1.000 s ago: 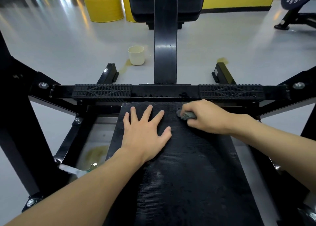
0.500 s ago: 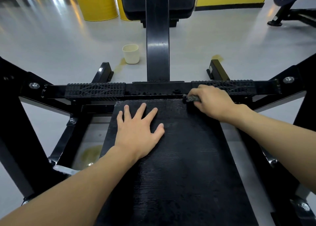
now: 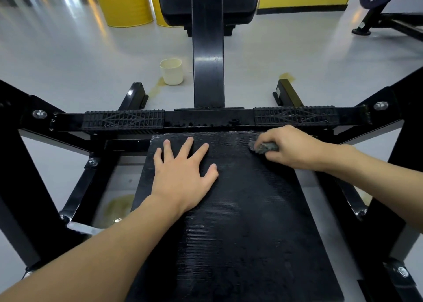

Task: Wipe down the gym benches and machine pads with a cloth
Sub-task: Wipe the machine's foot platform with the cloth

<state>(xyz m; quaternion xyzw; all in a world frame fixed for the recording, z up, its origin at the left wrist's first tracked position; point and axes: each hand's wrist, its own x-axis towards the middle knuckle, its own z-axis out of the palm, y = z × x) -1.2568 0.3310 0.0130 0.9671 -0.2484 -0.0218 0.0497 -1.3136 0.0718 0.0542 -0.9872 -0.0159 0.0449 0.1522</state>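
Pad: the black ribbed rubber pad (image 3: 240, 221) filled the lower centre of the frame, wide, flat and firm-looking.
Left hand: the left hand (image 3: 183, 171) lay palm-down on the pad's upper left part, fingers spread and straight, gripping nothing.
Right hand: the right hand (image 3: 290, 148) sat at the pad's upper right corner, fingers curled round the cloth.
Cloth: the small wadded dark grey cloth (image 3: 263, 146) poked out past the knuckles, pressed onto the pad.
Handling: probably light, soft and limp — best bunched in the fist as here, so the ribs could not drag it loose.
Crossbar: the black steel crossbar with ribbed treads (image 3: 206, 118) ran just above both hands.
Floor beyond: a cream plastic cup (image 3: 171, 71) stood by yellowish stains; yellow drums (image 3: 124, 6) sat in the upper left.
Change: half a second earlier the right hand overlapped the crossbar's right tread — it had since drawn back onto the pad; the left hand had stayed flat.
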